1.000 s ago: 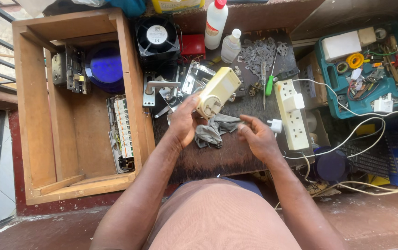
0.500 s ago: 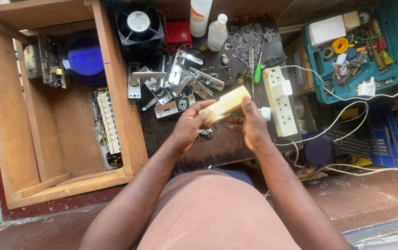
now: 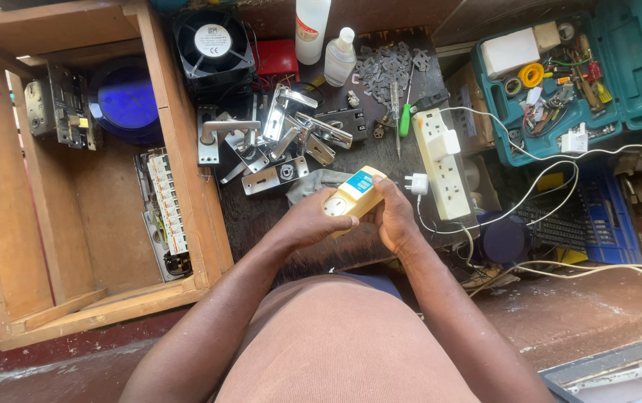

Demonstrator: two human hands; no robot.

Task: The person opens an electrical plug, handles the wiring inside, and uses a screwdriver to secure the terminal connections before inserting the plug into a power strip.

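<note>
Cream-yellow plug adapter [image 3: 352, 198] with a blue label sits in both my hands above the near edge of the dark tabletop [image 3: 261, 213]: my left hand [image 3: 309, 222] wraps its socket end, my right hand [image 3: 394, 216] pinches the other end. A grey rag [image 3: 312, 181] lies just behind it. Metal door handles and lock plates [image 3: 283, 142] are heaped toward the tabletop's middle, a white power strip [image 3: 444, 160] runs along its right edge, and two plastic bottles [image 3: 324, 41] stand at the far edge beside a black fan [image 3: 213, 46]. An open wooden crate [image 3: 74, 172] adjoins the left; a teal tool case [image 3: 559, 75] lies right.
</note>
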